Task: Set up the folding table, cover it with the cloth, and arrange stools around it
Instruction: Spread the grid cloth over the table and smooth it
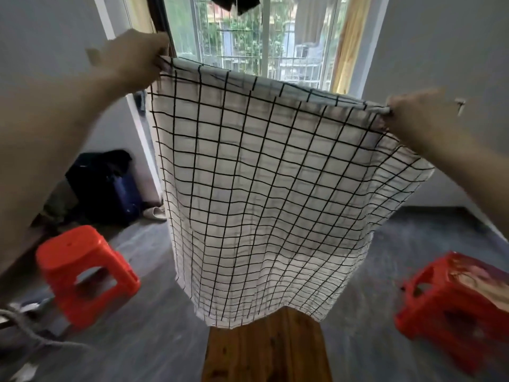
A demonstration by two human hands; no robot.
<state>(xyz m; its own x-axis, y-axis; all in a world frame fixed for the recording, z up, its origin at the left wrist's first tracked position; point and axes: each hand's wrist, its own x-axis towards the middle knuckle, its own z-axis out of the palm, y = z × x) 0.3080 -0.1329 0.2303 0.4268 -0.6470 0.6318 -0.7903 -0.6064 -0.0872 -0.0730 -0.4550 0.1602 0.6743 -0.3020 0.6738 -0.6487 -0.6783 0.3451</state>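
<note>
Both hands, left hand (pixel 137 57) and right hand (pixel 413 114), pinched the checked cloth (pixel 264 188) by its top corners. It hid most of the wooden table (pixel 267 351) at bottom centre.

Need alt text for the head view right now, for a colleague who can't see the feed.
Both hands, left hand and right hand, hold a white black-grid cloth up by its top corners, hanging over the wooden table. An orange stool stands on the floor to the left, another stool to the right, window behind.

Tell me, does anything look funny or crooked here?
Yes. The checked cloth hangs lopsided: the left hand holds its corner higher than the right hand. It dangles above the wooden table, not spread yet.
</note>
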